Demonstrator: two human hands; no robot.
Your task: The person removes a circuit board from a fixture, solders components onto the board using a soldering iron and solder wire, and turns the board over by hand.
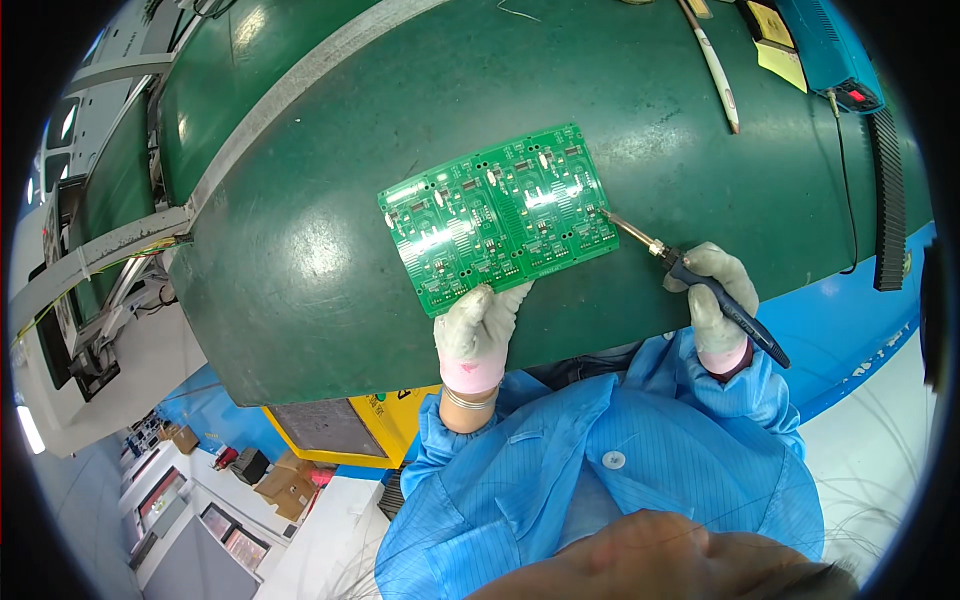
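A green circuit board (512, 222) with small components and shiny solder spots is held slightly tilted over the dark green tabletop. My left hand (478, 325), in a white glove with a pink cuff, pinches the board's near edge. In my gloved right hand (717, 290) is a soldering iron (735, 312) with a dark handle. Its metal tip points left and meets or hovers just over the board's right edge; I cannot tell whether it touches.
A blue soldering station (832, 60) stands at the far right, with a yellow sponge (768, 25) beside it. A white pen-like tool (712, 70) lies near it. Along the left runs a grey metal rail (290, 85). The green table (300, 260) has its near edge by my body.
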